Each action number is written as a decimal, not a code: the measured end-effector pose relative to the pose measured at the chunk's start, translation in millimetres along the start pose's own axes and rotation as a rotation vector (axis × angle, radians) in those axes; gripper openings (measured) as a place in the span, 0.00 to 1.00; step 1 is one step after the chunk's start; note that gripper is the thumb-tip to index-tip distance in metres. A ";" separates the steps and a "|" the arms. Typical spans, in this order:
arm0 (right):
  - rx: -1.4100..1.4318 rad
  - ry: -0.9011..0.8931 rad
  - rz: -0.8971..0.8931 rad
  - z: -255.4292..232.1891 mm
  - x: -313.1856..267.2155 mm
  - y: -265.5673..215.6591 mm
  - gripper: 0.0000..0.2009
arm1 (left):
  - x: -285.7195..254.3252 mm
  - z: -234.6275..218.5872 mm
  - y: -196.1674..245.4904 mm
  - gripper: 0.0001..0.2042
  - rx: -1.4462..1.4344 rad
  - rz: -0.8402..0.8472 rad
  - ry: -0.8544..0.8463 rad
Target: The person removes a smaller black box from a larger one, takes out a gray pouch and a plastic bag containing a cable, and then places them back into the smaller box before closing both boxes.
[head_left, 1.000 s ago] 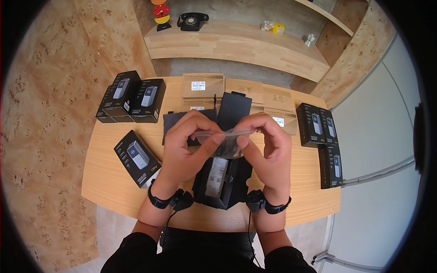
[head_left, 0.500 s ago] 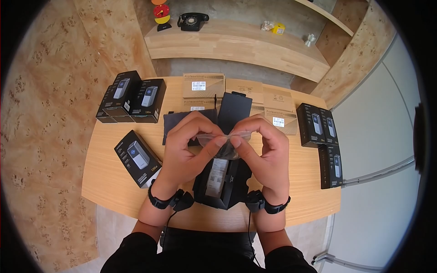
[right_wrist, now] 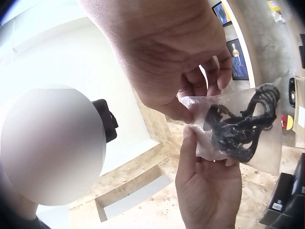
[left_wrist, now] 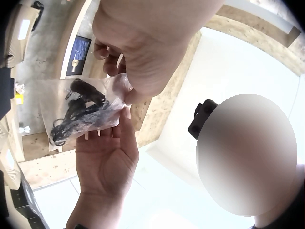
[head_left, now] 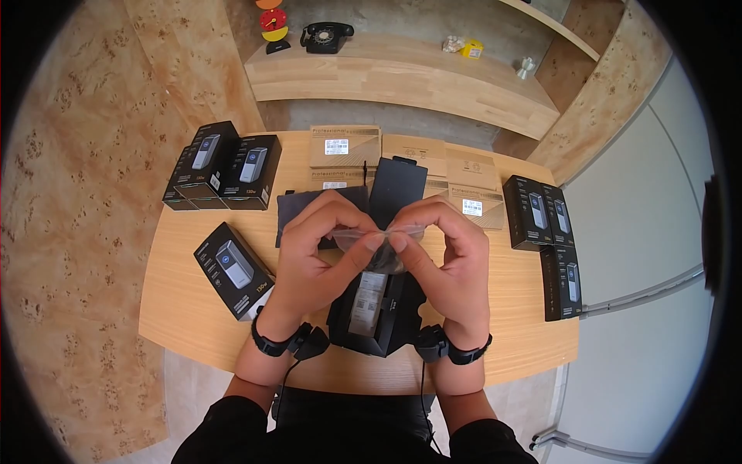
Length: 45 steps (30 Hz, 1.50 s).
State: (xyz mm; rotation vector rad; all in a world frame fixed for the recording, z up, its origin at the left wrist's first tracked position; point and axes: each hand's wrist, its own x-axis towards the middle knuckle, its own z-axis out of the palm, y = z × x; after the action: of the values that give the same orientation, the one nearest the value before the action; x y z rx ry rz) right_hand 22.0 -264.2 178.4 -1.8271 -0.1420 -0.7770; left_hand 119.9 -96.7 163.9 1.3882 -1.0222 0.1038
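Between both hands is a clear plastic bag (right_wrist: 271, 157) with a coiled black cable (right_wrist: 243, 131) inside, held up over the table. My left hand (head_left: 313, 255) pinches the bag's upper edge between thumb and fingers. Right beside it, my right hand (head_left: 456, 263) pinches the same edge, the two thumb tips close together at the middle. Below the hands stands an open black box (head_left: 396, 329) with a printed pale piece (head_left: 365, 305) in it. Partly behind the left hand lies a dark grey pouch (head_left: 292, 207). A flat black piece (head_left: 398, 185) is beyond the hands.
A black printed box (head_left: 234, 267) lies left of the left hand on the wooden table (head_left: 178, 309). More black boxes (head_left: 251, 170) stack at the back left, others (head_left: 560, 282) along the right edge. Brown cartons (head_left: 471, 174) line the back. A shelf (head_left: 386, 73) holds a black telephone (head_left: 327, 36).
The right hand has moved left along the bag's edge, bringing its thumb close to the left thumb. Both hands still pinch the bag; the boxes have not moved.
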 end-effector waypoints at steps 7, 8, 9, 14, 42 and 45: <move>-0.023 -0.004 -0.023 -0.3 -0.5 1.1 0.06 | 0.5 -0.1 -1.0 0.05 0.004 0.015 -0.016; -0.025 -0.004 -0.028 -0.2 -0.7 0.8 0.06 | 1.6 0.6 0.7 0.06 0.012 0.027 -0.016; -0.016 -0.003 -0.011 0.1 -1.1 0.0 0.06 | 2.2 1.2 1.7 0.06 0.020 0.038 -0.017; -0.013 -0.011 0.001 1.7 -1.8 0.0 0.07 | -0.8 1.3 -1.2 0.06 0.016 -0.005 -0.015; 0.074 0.093 0.043 -10.5 -2.0 1.6 0.07 | 1.1 -3.6 -5.1 0.05 0.019 -0.024 0.064; 0.066 0.046 0.046 -11.1 -1.6 -1.0 0.08 | 1.1 -4.1 -5.9 0.05 0.029 -0.002 0.064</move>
State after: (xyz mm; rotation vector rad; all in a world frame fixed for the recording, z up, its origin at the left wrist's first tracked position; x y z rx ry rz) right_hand 15.5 -273.1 180.4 -1.7427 -0.0946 -0.7730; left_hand 126.3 -95.3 160.8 1.4032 -0.9699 0.1607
